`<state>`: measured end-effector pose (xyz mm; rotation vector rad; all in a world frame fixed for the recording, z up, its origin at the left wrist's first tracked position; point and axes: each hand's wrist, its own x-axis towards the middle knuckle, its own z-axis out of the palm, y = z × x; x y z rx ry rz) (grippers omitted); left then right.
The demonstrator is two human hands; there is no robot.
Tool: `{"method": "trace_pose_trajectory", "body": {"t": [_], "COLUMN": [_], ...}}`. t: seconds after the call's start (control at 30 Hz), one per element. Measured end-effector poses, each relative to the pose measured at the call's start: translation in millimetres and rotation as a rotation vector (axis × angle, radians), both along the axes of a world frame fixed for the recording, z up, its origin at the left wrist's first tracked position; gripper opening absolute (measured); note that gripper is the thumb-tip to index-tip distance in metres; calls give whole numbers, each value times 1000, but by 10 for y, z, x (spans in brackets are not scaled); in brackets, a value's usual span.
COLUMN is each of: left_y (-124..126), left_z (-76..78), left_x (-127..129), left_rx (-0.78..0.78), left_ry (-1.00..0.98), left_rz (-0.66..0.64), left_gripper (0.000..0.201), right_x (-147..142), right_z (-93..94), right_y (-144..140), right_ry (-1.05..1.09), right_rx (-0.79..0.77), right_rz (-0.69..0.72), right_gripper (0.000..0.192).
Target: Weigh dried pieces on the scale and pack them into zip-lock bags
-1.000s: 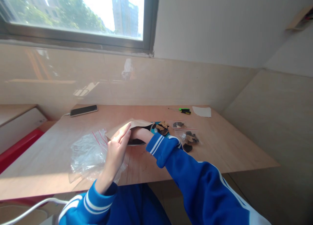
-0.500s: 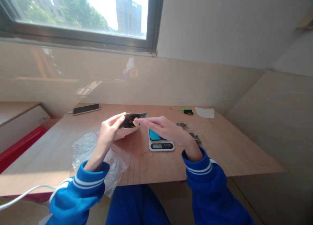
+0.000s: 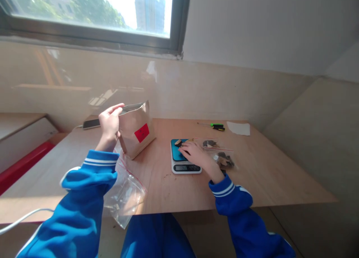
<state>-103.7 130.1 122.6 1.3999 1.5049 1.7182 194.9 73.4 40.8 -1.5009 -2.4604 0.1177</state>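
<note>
My left hand (image 3: 110,124) grips the upper left edge of a brown paper bag (image 3: 133,132) with a red label, held tilted with its mouth gaping. My right hand (image 3: 195,153) is over the blue platform of a white kitchen scale (image 3: 176,153), its fingers stretched out and apart from the bag. By the fingertips lies a small dried piece (image 3: 178,143), dark on one side and tan on the other. Part of the platform is hidden under the hand. Right of the scale are two clear zip bags with dark dried pieces, a far one (image 3: 209,143) and a near one (image 3: 225,160).
Clear plastic zip bags (image 3: 126,194) overhang the table's front edge at left. Farther back lie a phone (image 3: 91,124), two screwdrivers (image 3: 217,126) and a white sheet of paper (image 3: 238,128). Crumbs dot the wooden table (image 3: 252,179). A white cable (image 3: 25,216) runs at lower left.
My right hand has moved from the bag's mouth down to the scale. My left hand has shifted the bag left and turned it, showing its red label. A dried piece now shows on the platform.
</note>
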Motion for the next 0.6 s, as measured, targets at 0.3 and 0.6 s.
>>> {"method": "trace_pose_trajectory", "body": {"t": [0.3, 0.6], "left_y": [-123, -762], "left_z": [-104, -60], "left_x": [244, 252], "left_rx": [149, 92], "left_ry": [280, 351], "left_rz": [-18, 39], "left_gripper": [56, 44], "right_x": [107, 226], "right_z": [-33, -29], "right_y": [-122, -240], "right_ry": [77, 186], "right_rx": [4, 65], "right_rz": [-14, -124], "right_gripper": [36, 37]}}
